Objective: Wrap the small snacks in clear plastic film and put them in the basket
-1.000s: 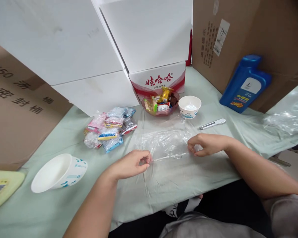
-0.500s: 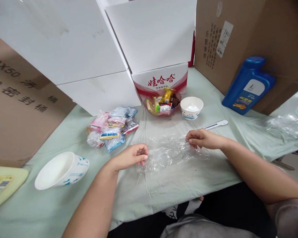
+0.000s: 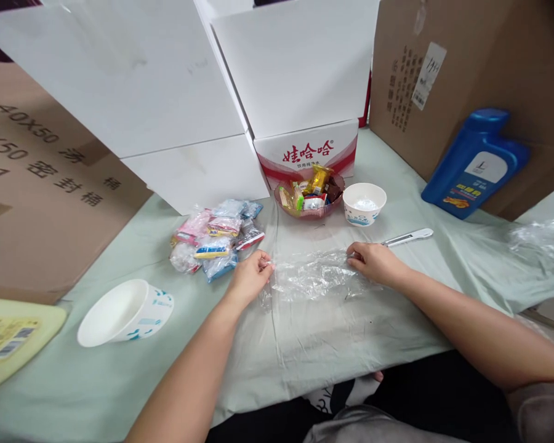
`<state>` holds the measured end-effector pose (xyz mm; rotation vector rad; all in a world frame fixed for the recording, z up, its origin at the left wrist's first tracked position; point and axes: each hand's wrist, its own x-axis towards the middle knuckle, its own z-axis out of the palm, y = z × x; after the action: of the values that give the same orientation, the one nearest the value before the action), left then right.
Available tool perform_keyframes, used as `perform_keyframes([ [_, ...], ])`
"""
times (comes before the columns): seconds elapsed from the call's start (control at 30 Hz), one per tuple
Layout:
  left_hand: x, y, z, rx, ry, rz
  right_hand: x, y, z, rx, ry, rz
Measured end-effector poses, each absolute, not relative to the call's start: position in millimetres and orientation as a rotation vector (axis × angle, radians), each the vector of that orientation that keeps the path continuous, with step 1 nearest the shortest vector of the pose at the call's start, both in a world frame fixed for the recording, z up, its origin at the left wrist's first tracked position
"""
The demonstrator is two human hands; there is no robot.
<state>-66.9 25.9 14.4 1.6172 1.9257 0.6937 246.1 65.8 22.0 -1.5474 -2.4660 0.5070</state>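
Observation:
A crumpled clear plastic bag (image 3: pixel 311 277) lies stretched between my hands, low over the cloth. My left hand (image 3: pixel 252 275) pinches its left end, thumb against fingers. At the opposite end my right hand (image 3: pixel 373 261) grips the plastic with curled fingers. Just beyond the right hand lies a white utility knife (image 3: pixel 407 237). Several small wrapped packets (image 3: pixel 215 241) are heaped past my left hand. Behind the bag are a pink glass bowl (image 3: pixel 310 211) of wrapped snacks and a paper bowl (image 3: pixel 364 212) with something clear inside.
A larger paper bowl (image 3: pixel 159 314) lies tilted at the left, near a pale yellow bottle (image 3: pixel 18 335). White boxes (image 3: pixel 300 74) stand at the back, brown cartons (image 3: pixel 410 67) on both sides. A blue bottle (image 3: pixel 477 166) leans at the right, near loose clear plastic (image 3: pixel 542 240).
My left hand has moved up to the bag's upper left corner and now pinches it. The plastic is drawn out flatter between both hands. The view has shifted slightly.

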Motion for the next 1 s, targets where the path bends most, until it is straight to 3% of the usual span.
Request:
perform_keyframes([
  [0.37, -58, 23, 16, 1.855, 2.136, 0.459, 245, 67, 16, -1.751, -2.450, 0.190],
  [0.5, -60, 25, 16, 1.801, 2.114, 0.627, 249, 72, 10, -1.716, -2.424, 0.049],
  [0.67, -70, 28, 20, 1.389, 1.800, 0.919, 254, 77, 12, -1.607, -2.451, 0.120],
  [0.83, -75, 28, 27, 1.206, 1.663, 0.927, 259, 81, 17, -1.706, -2.425, 0.100],
  [1.0, -85, 19, 42, 1.367, 1.965, 0.800, 258, 84, 13, -1.722, -2.496, 0.012],
])
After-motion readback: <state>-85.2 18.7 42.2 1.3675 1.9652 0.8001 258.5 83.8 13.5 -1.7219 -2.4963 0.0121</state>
